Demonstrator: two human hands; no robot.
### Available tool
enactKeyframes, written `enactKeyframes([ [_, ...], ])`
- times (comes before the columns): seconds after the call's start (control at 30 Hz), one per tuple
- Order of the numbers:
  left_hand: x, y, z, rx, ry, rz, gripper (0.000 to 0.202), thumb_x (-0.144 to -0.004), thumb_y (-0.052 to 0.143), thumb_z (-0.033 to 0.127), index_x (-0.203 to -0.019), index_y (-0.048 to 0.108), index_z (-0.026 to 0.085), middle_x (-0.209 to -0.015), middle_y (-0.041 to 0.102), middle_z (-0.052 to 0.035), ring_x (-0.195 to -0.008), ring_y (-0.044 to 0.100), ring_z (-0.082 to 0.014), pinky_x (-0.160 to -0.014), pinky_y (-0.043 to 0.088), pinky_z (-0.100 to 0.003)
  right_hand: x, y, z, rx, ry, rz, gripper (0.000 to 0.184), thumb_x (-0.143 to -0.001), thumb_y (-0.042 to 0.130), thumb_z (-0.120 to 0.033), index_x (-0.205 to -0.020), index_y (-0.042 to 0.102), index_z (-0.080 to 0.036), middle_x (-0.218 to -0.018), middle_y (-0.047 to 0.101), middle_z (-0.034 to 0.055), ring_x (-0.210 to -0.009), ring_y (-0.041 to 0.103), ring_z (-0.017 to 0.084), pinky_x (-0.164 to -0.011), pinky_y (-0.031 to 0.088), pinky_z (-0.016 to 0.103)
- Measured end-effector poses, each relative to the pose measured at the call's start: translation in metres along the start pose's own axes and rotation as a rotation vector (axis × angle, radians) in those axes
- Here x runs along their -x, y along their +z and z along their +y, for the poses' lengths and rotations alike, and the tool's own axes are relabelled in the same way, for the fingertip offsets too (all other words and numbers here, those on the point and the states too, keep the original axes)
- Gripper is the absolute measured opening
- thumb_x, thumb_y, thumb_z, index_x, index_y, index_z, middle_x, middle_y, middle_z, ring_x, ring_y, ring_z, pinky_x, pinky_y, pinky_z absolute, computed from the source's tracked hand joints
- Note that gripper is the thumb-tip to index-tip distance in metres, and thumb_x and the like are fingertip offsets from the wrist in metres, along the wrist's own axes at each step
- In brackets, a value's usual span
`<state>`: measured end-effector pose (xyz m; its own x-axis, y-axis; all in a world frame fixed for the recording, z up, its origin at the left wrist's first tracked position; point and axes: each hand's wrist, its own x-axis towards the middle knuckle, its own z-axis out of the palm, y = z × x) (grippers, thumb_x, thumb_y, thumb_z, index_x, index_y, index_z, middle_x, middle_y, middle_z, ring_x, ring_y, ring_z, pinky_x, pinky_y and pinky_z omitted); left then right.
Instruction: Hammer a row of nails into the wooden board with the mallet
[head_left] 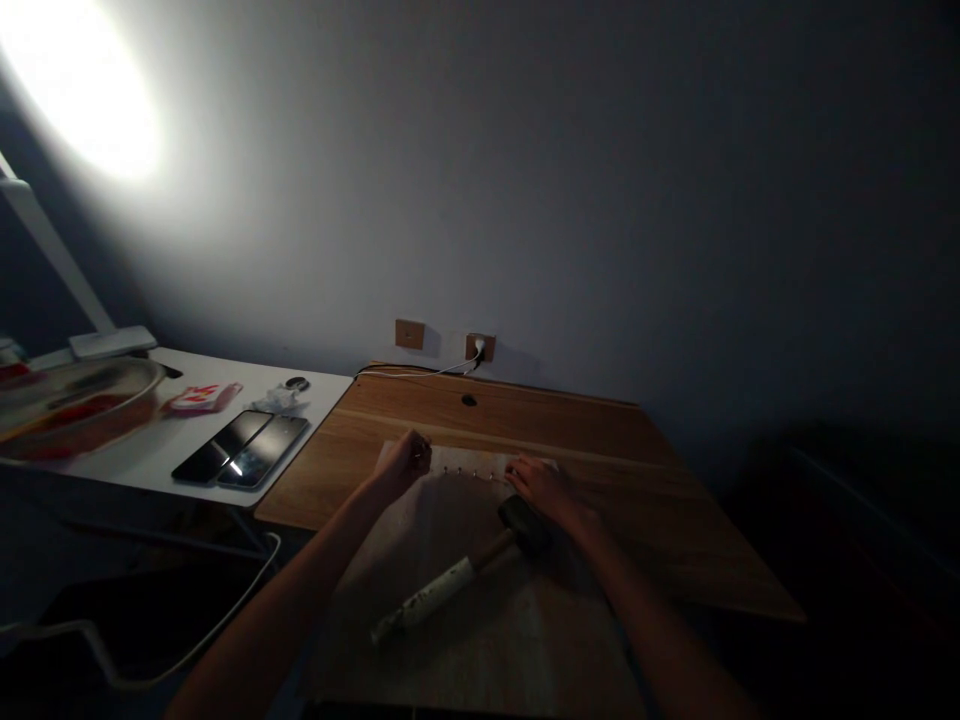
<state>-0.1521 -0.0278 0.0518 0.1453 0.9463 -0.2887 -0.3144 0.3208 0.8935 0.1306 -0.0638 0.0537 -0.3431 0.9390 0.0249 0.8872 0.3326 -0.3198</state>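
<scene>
A pale sheet of fabric or leather [487, 640] lies across the wooden desk [660, 510] and over its front edge. A row of small metal studs [469, 473] runs along its far edge. My left hand [405, 462] is closed in a pinch at the left end of that row, on something I cannot make out. My right hand [544, 487] rests on the sheet at the right end of the row, fingers curled down near the studs. A mallet [457, 575] with a dark head and a pale handle lies on the sheet just under my right wrist.
A white side table [150, 455] stands to the left with two dark phones [244, 450], a red packet [201, 398] and a glass dish [75, 405]. A lamp glares at the top left. A white cable runs from the wall socket [480, 347].
</scene>
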Motion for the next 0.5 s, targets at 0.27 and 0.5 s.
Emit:
enactKeyframes([
  [0.27,-0.003,-0.010,-0.013,-0.523,0.189,-0.021,0.021,-0.077,0.060,0.036,-0.078,0.066,0.016,-0.058,0.046,0.0045,-0.050,0.039,-0.0093,-0.047,0.025,-0.020,-0.007,0.002,0.001,-0.415,0.121,0.085,0.004,-0.081,0.062,-0.021,-0.080,0.065,-0.022,-0.097,0.071,0.0074,-0.100,0.062,0.022,-0.090,0.039,0.030],
  [0.5,0.002,-0.006,-0.016,-1.310,0.448,-0.099,0.017,-0.084,0.062,0.018,-0.095,0.074,0.020,-0.075,0.067,-0.0021,-0.073,0.063,-0.0166,-0.067,0.040,-0.023,-0.018,0.004,0.002,-1.283,0.299,0.137,0.021,-0.080,0.050,-0.044,-0.073,0.049,-0.024,-0.056,0.047,-0.0059,-0.044,0.035,0.010,-0.044,0.025,0.022],
])
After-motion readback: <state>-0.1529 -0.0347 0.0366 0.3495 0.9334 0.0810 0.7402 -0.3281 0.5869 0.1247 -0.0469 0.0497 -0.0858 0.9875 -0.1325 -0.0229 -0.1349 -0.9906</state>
